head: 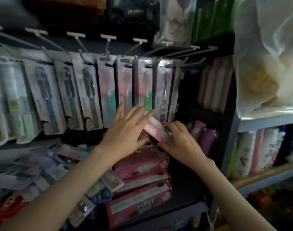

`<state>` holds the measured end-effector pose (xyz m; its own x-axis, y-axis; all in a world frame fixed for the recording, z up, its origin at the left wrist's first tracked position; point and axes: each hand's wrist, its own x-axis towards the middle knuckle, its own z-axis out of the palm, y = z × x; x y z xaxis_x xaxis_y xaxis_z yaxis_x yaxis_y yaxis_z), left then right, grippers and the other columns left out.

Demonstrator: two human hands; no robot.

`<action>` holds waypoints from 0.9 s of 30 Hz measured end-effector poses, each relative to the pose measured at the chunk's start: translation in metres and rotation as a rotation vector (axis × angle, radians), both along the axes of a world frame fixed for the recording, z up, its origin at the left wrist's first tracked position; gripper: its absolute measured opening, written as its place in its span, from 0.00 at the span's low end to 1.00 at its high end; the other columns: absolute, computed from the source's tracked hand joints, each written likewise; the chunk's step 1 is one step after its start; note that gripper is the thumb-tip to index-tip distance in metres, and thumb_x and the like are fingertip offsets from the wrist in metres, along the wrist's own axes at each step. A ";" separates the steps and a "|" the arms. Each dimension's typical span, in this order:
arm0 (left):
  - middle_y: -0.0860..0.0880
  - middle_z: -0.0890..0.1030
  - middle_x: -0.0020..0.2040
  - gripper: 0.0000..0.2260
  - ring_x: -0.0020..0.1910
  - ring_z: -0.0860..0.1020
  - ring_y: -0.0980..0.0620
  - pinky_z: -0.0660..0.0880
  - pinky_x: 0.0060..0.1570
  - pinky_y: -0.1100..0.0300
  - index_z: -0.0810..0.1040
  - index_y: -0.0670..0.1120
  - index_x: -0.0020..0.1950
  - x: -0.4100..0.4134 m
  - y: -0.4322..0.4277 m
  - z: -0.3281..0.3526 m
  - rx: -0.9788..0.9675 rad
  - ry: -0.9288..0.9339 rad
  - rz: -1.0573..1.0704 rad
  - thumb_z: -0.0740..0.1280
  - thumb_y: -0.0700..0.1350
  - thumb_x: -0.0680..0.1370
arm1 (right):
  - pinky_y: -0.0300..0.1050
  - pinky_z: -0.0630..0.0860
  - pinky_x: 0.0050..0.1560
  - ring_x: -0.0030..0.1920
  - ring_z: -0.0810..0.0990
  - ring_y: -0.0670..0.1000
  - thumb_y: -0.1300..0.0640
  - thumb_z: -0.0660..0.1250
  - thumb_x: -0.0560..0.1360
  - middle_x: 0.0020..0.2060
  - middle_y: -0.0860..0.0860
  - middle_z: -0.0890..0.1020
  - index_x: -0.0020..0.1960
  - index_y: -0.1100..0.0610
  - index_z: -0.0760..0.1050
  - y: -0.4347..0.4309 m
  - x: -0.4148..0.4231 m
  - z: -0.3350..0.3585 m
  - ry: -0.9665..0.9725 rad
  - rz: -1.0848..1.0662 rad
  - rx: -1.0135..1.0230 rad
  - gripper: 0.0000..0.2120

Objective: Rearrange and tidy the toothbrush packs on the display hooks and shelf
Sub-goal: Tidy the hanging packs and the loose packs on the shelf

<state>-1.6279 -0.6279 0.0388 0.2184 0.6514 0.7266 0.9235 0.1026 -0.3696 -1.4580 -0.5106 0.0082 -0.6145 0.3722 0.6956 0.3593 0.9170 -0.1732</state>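
A row of toothbrush packs (107, 90) hangs from metal display hooks (107, 47) across the upper left and middle. Below them, a pink toothbrush pack (156, 129) lies tilted between my hands, above a stack of red boxes (140, 185). My left hand (125, 129) lies with straight fingers over the pack's upper left end. My right hand (179, 139) grips its lower right end, fingers curled over it. Loose toothbrush packs (42, 165) lie in a heap on the shelf at lower left.
Pink and white cases (214, 85) stand on a dark shelf to the right of the hooks. A large plastic bag (267, 64) hangs at upper right. Bottles (259, 152) fill the grey shelf at right. Two bare hooks (197, 62) stick out at the row's right end.
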 end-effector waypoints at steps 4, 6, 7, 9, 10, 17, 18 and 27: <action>0.40 0.63 0.73 0.38 0.72 0.60 0.42 0.56 0.70 0.41 0.55 0.46 0.76 -0.017 -0.004 0.021 0.159 -0.151 0.130 0.70 0.54 0.72 | 0.49 0.73 0.53 0.59 0.71 0.55 0.55 0.71 0.72 0.58 0.54 0.72 0.73 0.57 0.62 0.002 -0.025 0.034 0.137 0.015 0.020 0.32; 0.38 0.61 0.73 0.39 0.72 0.59 0.40 0.56 0.70 0.41 0.55 0.44 0.76 -0.030 -0.004 0.023 0.202 -0.204 0.205 0.72 0.50 0.72 | 0.49 0.74 0.49 0.59 0.69 0.55 0.55 0.69 0.74 0.59 0.53 0.73 0.76 0.51 0.54 0.001 -0.041 0.043 0.085 0.033 0.107 0.36; 0.38 0.60 0.74 0.39 0.72 0.59 0.40 0.55 0.70 0.42 0.54 0.43 0.76 -0.037 -0.005 0.024 0.220 -0.236 0.239 0.72 0.49 0.72 | 0.49 0.75 0.46 0.58 0.70 0.55 0.54 0.68 0.74 0.59 0.52 0.73 0.77 0.49 0.51 0.000 -0.049 0.047 0.064 0.034 0.152 0.38; 0.37 0.59 0.74 0.41 0.73 0.58 0.39 0.53 0.70 0.43 0.52 0.43 0.77 -0.046 -0.007 0.025 0.245 -0.292 0.281 0.73 0.48 0.72 | 0.48 0.75 0.39 0.53 0.73 0.56 0.55 0.70 0.73 0.55 0.52 0.75 0.77 0.51 0.52 -0.005 -0.065 0.054 0.069 0.021 0.234 0.39; 0.38 0.59 0.74 0.42 0.73 0.57 0.40 0.53 0.70 0.43 0.51 0.43 0.77 -0.050 -0.009 0.026 0.254 -0.310 0.292 0.73 0.48 0.72 | 0.47 0.75 0.35 0.50 0.75 0.56 0.55 0.71 0.71 0.52 0.53 0.76 0.76 0.53 0.54 -0.007 -0.074 0.057 0.092 0.004 0.260 0.39; 0.37 0.58 0.75 0.43 0.74 0.55 0.40 0.52 0.70 0.42 0.53 0.43 0.76 -0.058 -0.015 0.030 0.246 -0.292 0.366 0.76 0.45 0.69 | 0.51 0.75 0.49 0.58 0.72 0.59 0.48 0.61 0.79 0.58 0.58 0.74 0.77 0.57 0.50 -0.014 -0.117 0.075 0.268 -0.127 0.069 0.33; 0.37 0.59 0.74 0.43 0.74 0.56 0.39 0.52 0.69 0.42 0.55 0.43 0.75 -0.059 -0.016 0.029 0.235 -0.287 0.383 0.76 0.44 0.68 | 0.50 0.74 0.52 0.61 0.70 0.58 0.47 0.60 0.79 0.62 0.58 0.72 0.77 0.56 0.48 -0.014 -0.123 0.077 0.253 -0.130 0.029 0.33; 0.41 0.64 0.72 0.28 0.72 0.61 0.41 0.55 0.71 0.46 0.64 0.44 0.73 -0.061 -0.060 -0.017 -0.066 -0.405 0.478 0.66 0.52 0.76 | 0.51 0.70 0.62 0.64 0.67 0.59 0.45 0.66 0.75 0.63 0.60 0.69 0.75 0.63 0.52 -0.032 -0.139 0.048 0.263 -0.039 -0.028 0.38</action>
<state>-1.6888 -0.6875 0.0217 -0.3925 0.6548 0.6459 0.8490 0.5280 -0.0193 -1.5975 -0.5424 0.0560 -0.3985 0.4135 0.8187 0.3336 0.8968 -0.2906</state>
